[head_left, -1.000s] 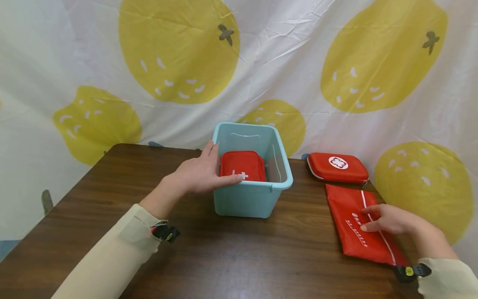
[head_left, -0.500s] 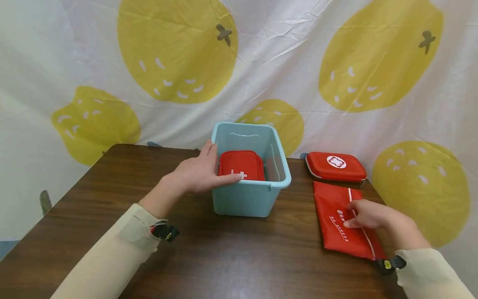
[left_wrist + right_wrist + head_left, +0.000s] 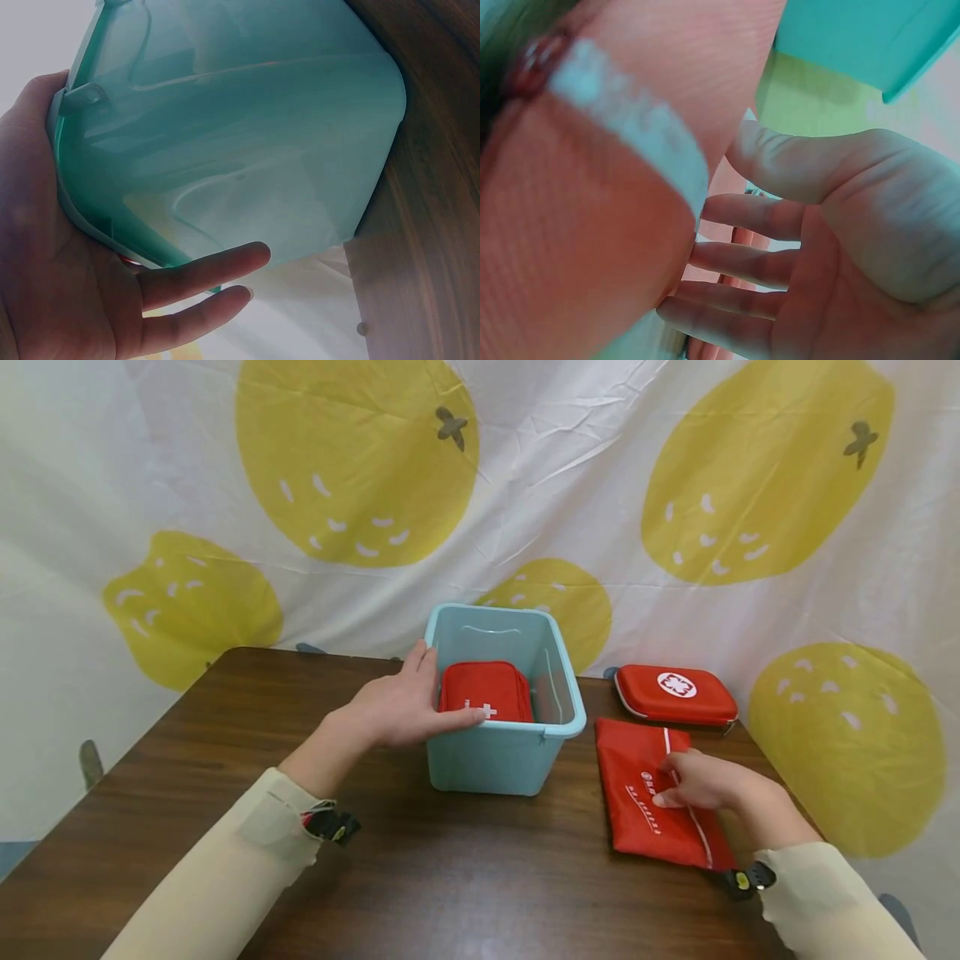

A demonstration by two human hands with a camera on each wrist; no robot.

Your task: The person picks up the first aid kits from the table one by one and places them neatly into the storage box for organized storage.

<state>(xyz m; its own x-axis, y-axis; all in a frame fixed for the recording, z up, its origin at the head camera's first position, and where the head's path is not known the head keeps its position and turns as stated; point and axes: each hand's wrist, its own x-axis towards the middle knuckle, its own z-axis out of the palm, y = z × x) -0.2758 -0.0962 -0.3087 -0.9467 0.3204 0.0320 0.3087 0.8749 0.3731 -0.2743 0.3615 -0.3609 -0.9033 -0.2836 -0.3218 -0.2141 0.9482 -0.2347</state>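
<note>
My left hand [image 3: 397, 703] rests against the near left corner of a light blue plastic bin [image 3: 483, 764], thumb along the front rim. In the left wrist view, two straight fingers [image 3: 214, 271] extend beside the bin's outer wall. Inside the bin lies a red first-aid bag [image 3: 487, 687] with a white cross. My right hand [image 3: 708, 783] pinches a flat red pouch [image 3: 637, 802] with a white stripe and white print. The right wrist view has the pouch [image 3: 615, 240] at the thumb and fingertips, its edge between them.
A red hard zip case [image 3: 675, 693] with a white round emblem lies behind the pouch, at the table's back right. The brown wooden table [image 3: 450, 868] ends at a white lemon-print curtain [image 3: 555, 485].
My right hand has moved left with the red pouch, bringing it closer to the bin. My left hand, the bin and the hard case stay about where they were.
</note>
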